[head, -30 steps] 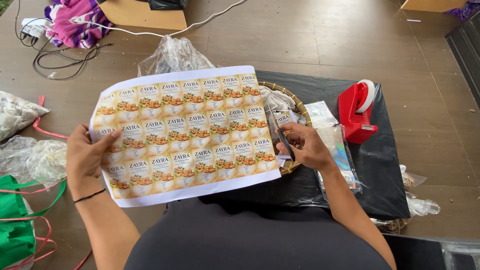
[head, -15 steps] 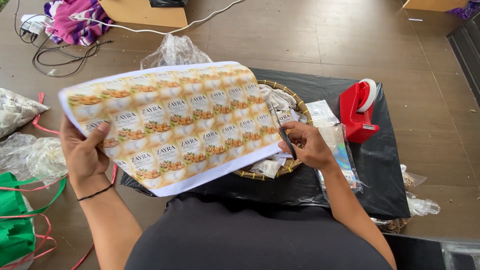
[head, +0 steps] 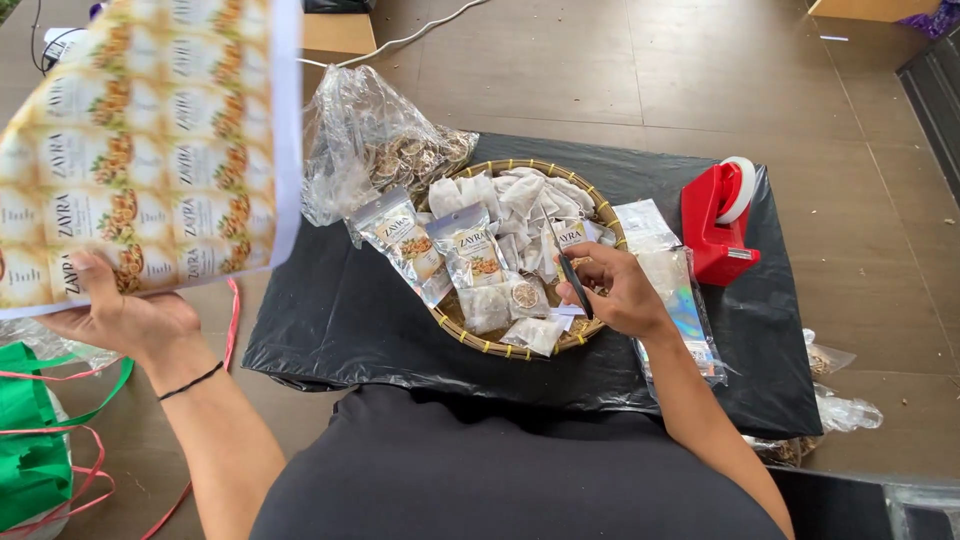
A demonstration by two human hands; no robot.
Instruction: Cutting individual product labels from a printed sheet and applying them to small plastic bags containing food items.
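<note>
The left hand [head: 120, 320] is raised out to the person's left, forearm angled up from the lower middle of the view, a thin black band on the wrist. Its grip is closed on the lower edge of a printed label sheet [head: 150, 150] — thumb lying across the printed face, the other fingers hidden behind the paper. The sheet stands lifted and tilted toward the camera, well clear of the black plastic sheet [head: 340, 320] spread on the floor, its rows of small yellow-and-orange labels facing up and its white margin along the right edge.

The right hand [head: 620, 290] reaches forward from the lower right, wrist bent slightly inward, resting over the near right rim of a round woven tray [head: 595, 205]. Its fingers are curled shut around a slim dark tool [head: 565, 265] that looks like a pair of scissors — the tip points away from the body, over the tray.

In the tray lie white sachets and small clear pouches [head: 470, 250] bearing the same kind of label. A crumpled clear plastic bag [head: 370, 140] of dried slices sits just beyond the tray's left side. A red tape dispenser [head: 718, 220] stands on the black plastic to the right of the tray, with a stack of clear empty pouches [head: 680, 300] between it and the right hand. A green bag [head: 30, 440] with pink straps lies on the floor at lower left.
</note>
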